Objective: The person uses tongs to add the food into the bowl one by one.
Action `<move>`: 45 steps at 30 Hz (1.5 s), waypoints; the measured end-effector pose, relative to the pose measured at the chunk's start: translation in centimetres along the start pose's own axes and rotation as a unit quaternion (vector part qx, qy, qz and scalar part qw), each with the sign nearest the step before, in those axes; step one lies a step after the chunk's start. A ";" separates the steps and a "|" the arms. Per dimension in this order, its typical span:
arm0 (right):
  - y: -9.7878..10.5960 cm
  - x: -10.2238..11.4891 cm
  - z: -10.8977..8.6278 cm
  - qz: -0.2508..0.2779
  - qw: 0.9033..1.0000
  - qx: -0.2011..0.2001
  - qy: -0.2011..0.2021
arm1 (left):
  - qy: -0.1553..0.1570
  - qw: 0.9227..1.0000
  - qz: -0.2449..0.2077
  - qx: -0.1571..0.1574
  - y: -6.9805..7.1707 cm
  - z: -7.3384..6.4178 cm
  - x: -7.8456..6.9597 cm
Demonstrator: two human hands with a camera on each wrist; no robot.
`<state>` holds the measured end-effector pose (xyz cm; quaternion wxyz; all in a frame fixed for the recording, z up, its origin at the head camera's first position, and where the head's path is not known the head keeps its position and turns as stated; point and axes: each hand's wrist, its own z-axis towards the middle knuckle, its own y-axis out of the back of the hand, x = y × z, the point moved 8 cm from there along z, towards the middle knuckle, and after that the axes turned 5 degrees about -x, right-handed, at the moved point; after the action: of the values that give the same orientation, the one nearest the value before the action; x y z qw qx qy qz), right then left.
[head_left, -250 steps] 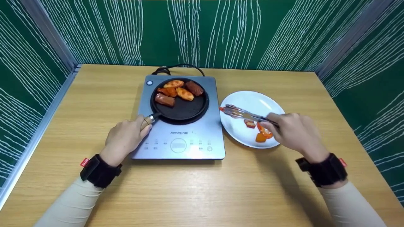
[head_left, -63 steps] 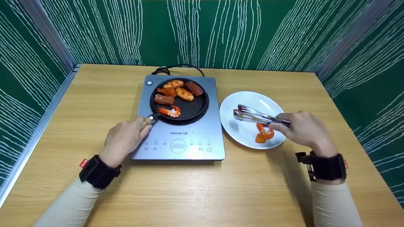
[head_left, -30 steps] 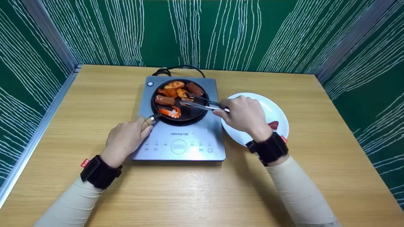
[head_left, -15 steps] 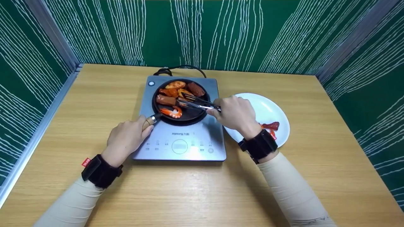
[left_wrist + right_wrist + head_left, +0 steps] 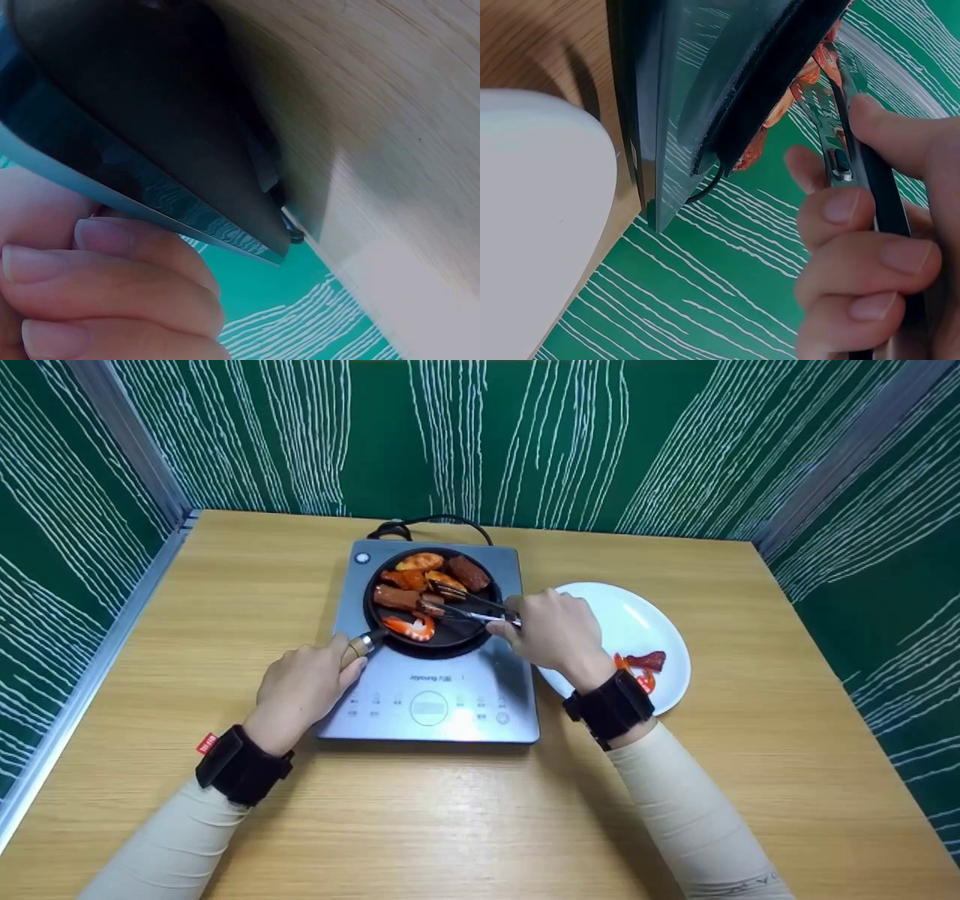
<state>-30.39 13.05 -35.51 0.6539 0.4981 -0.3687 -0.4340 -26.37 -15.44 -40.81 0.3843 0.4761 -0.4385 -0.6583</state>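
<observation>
Wooden desk [image 5: 442, 810], green wall [image 5: 375, 442] behind. Left hand [image 5: 300, 686] grips the handle [image 5: 353, 652] of the pan [image 5: 451, 634] on the cooktop [image 5: 480, 675]; right hand [image 5: 559, 630], just right of the pan, grasps tongs [image 5: 484, 617], long axis pointing left, tips at a brown piece [image 5: 433, 598] mid-pan.

Tongs [image 5: 480, 616] shiny metal; pan [image 5: 451, 634] matt; plate [image 5: 637, 619] glossy.

Reads "Joyoung" in dark letters on the front half of the silver cooktop [image 5: 450, 666], followed by blurred Chinese characters. Below, shows tiny control labels [image 5: 481, 702] on either side of a printed ring [image 5: 429, 708], too small to read. Bears illegible white lettering on the red left wrist tag [image 5: 207, 743] and right wrist tag [image 5: 644, 685].
</observation>
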 end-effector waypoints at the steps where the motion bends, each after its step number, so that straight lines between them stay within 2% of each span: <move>1: 0.0 0.0 0.0 0.000 1.000 -0.001 -0.001 | -0.001 1.000 0.003 -0.002 0.0 0.0 0.0; 7: 0.4 -0.3 -0.3 0.012 1.000 0.006 -0.005 | 0.000 1.000 0.002 0.004 -0.1 0.0 0.0; 12: 1.4 -1.4 -1.1 0.029 1.000 0.001 -0.011 | 0.000 1.000 -0.001 0.007 -0.2 0.1 0.1; 19: 3.5 -4.6 -3.1 0.043 0.998 -0.024 -0.026 | -0.001 1.000 0.002 0.007 -0.2 0.1 0.1; 28: 5.0 -9.6 -7.0 0.021 0.998 -0.005 -0.062 | 0.000 1.000 0.002 0.006 -0.2 0.1 0.1; 31: 5.1 -10.9 -8.5 0.004 0.999 -0.010 -0.051 | 0.002 1.000 0.003 0.006 -0.3 0.1 0.1; 38: 3.8 -13.6 -11.4 -0.019 0.997 0.038 -0.068 | 0.005 1.000 0.006 0.013 -0.3 0.2 0.3; 45: 3.1 -15.9 -13.9 -0.028 0.995 0.057 -0.083 | 0.010 1.000 -0.001 0.013 -0.2 0.0 0.3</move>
<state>-22.62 32.87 -36.48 0.5791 0.5069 -0.4318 -0.4703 -26.48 -15.61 -41.11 0.3817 0.4883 -0.4421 -0.6484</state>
